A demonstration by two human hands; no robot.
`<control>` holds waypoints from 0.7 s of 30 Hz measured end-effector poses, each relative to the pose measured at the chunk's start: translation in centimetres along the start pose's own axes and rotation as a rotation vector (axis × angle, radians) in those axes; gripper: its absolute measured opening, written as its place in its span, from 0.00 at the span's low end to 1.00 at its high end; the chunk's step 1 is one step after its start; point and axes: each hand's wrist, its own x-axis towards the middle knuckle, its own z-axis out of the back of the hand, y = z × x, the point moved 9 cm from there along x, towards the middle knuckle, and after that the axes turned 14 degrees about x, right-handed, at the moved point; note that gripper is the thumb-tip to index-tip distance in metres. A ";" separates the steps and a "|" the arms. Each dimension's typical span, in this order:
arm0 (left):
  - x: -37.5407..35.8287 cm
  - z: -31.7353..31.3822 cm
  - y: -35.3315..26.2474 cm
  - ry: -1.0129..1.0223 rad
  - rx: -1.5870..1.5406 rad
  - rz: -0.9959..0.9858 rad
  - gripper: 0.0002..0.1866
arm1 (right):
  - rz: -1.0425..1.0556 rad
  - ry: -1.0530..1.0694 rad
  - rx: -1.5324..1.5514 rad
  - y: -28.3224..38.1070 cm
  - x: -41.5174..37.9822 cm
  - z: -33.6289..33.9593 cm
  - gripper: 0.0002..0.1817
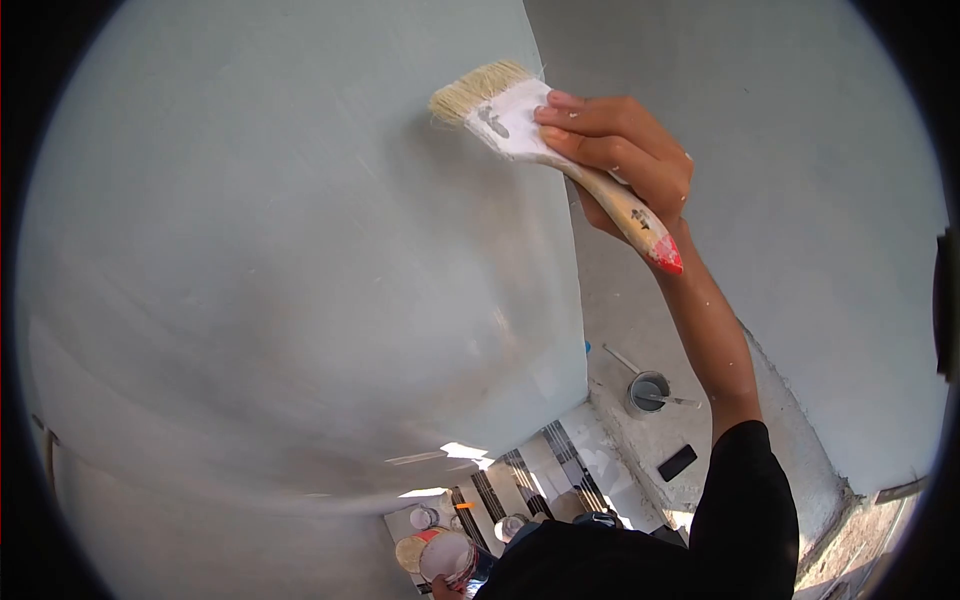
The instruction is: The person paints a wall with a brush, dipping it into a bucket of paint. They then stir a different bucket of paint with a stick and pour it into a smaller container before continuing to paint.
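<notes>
Brushing the wall (250, 250) seems in hand, next needing even stroke: right hand (635, 160) pinches brush (513, 118), upper right; left hand (446, 588), bottom, has unclear grip.

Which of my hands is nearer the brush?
Your right hand: it grips the brush up at the wall. Your left hand is well below the brush, at the bucket near the view's bottom edge.

Smooth pale-grey wall (250, 230): softly shadowed
Grey side wall (810, 210): right of pale-grey wall
Black-and-white striped floor (535, 470): below pale-grey wall
White sun patches (464, 451): near pale-grey wall's foot
</notes>
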 end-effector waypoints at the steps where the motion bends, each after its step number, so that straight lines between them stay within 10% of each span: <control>1: 2.4 -1.4 3.5 -0.035 -0.142 -0.062 0.32 | 0.061 -0.015 -0.015 -0.8 1.9 0.0 0.09; 7: 9.2 -2.9 10.1 -0.126 -0.112 -0.193 0.28 | -0.108 0.103 -0.046 -4.3 1.4 -2.3 0.10; 21: 5.5 -5.4 11.4 -0.115 -0.123 -0.286 0.31 | -0.812 0.732 0.150 8.9 -46.2 -7.4 0.14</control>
